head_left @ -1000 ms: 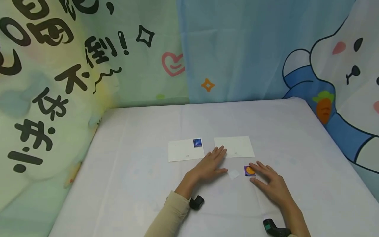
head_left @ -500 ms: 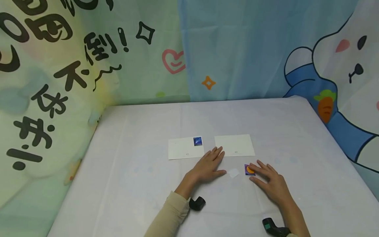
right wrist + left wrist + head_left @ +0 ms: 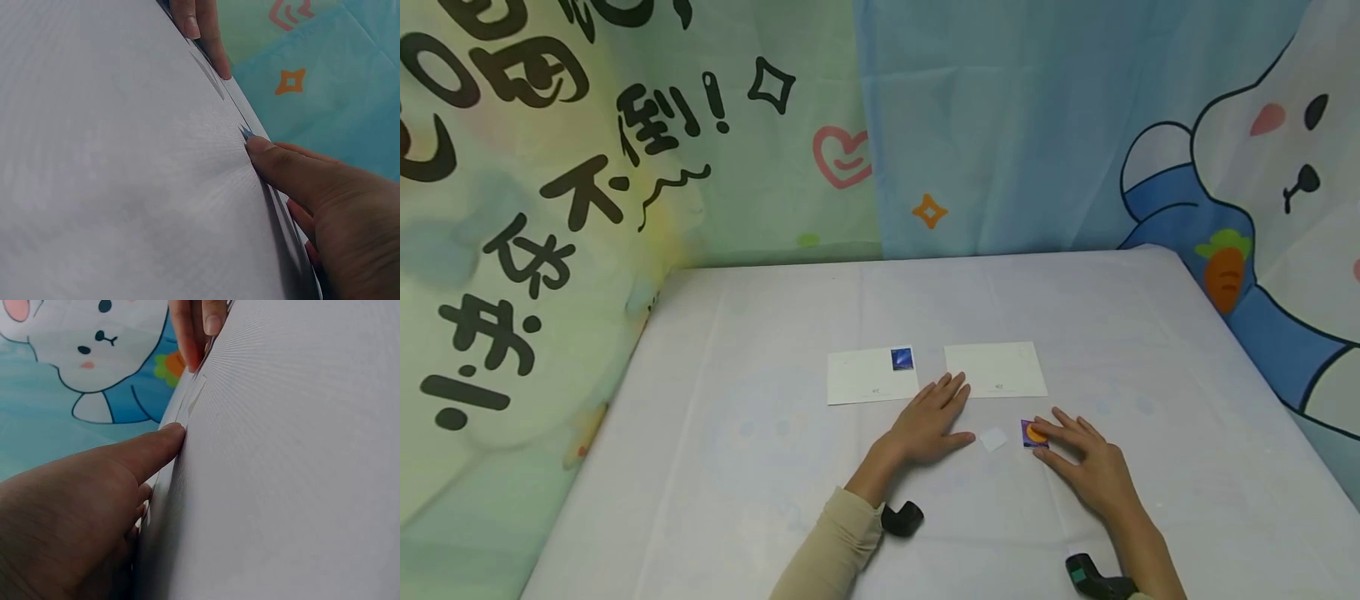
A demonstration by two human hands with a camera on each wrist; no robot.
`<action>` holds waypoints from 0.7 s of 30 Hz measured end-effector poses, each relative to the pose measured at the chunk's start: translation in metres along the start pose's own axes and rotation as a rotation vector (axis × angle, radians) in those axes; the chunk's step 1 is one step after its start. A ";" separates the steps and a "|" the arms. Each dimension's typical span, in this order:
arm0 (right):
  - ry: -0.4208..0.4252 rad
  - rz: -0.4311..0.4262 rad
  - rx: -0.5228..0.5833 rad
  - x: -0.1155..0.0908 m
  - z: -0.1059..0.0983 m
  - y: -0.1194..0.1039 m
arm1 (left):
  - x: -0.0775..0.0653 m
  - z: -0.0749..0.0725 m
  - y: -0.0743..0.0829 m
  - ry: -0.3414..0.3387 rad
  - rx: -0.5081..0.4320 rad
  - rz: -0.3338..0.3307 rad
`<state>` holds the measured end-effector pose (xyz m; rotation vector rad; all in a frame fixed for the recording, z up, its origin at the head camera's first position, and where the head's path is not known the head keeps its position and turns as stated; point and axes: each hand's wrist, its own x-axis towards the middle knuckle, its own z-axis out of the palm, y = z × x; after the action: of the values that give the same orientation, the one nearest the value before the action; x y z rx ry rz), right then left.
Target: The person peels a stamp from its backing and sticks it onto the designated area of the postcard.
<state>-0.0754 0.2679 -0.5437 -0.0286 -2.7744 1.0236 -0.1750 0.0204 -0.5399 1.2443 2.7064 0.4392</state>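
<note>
My right hand (image 3: pixel 1092 468) pinches the right edge of a small purple stamp (image 3: pixel 1028 437) with an orange circle, thumb and index finger at its border. In the right wrist view a pointed bit of the stamp (image 3: pixel 246 132) sticks up beside the thumb tip. My left hand (image 3: pixel 927 422) lies flat with fingers extended, its fingertips on the lower left corner of a blank white card (image 3: pixel 1000 368). Near the left thumb lies a small white paper square (image 3: pixel 993 439). Another white card (image 3: pixel 861 379) to the left bears a dark blue stamp (image 3: pixel 902 359) in its upper right corner.
A white cloth (image 3: pixel 737 500) covers the table, with faint creases. Printed curtains stand behind and to the left, and a cartoon rabbit (image 3: pixel 1285 167) shows at the right. Each wrist carries a black camera (image 3: pixel 902 518).
The right thumb has moved up to the stamp's edge, closing toward the index finger. The left hand and the cards stay in place, and the head view has shifted slightly.
</note>
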 end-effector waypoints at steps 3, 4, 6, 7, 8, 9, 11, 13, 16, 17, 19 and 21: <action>-0.001 0.000 0.005 0.000 0.000 -0.001 | -0.001 0.000 0.000 -0.001 0.003 -0.004; -0.002 0.000 0.007 0.000 0.000 -0.001 | -0.001 0.000 0.000 -0.003 0.001 -0.006; -0.003 0.002 0.008 0.000 -0.001 -0.002 | -0.001 0.000 0.000 -0.003 -0.005 -0.008; -0.003 0.002 0.007 0.000 -0.001 -0.002 | -0.001 0.000 0.000 -0.002 -0.006 -0.008; -0.003 0.001 0.008 0.000 -0.001 -0.002 | 0.000 0.001 0.000 0.000 -0.007 -0.008; -0.002 -0.002 0.009 0.000 -0.001 -0.002 | 0.000 0.001 0.000 0.001 -0.010 -0.008; -0.001 -0.010 0.009 0.000 -0.001 -0.002 | 0.000 0.001 0.000 0.004 -0.007 -0.008; -0.002 -0.018 0.010 0.000 -0.001 -0.001 | 0.000 0.002 0.000 0.006 -0.007 -0.008; 0.000 -0.026 0.008 0.000 -0.001 0.000 | 0.000 0.002 0.000 0.011 -0.007 -0.006; 0.002 -0.028 0.008 0.000 0.000 0.000 | 0.000 0.002 0.000 0.014 -0.008 -0.005; 0.007 -0.034 0.006 0.000 0.000 0.000 | 0.000 0.001 0.000 0.020 -0.008 -0.002; 0.016 -0.043 0.007 0.000 0.000 0.000 | 0.000 0.001 0.000 0.023 -0.004 0.000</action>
<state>-0.0752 0.2673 -0.5437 0.0233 -2.7451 1.0182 -0.1749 0.0199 -0.5406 1.2453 2.7232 0.4617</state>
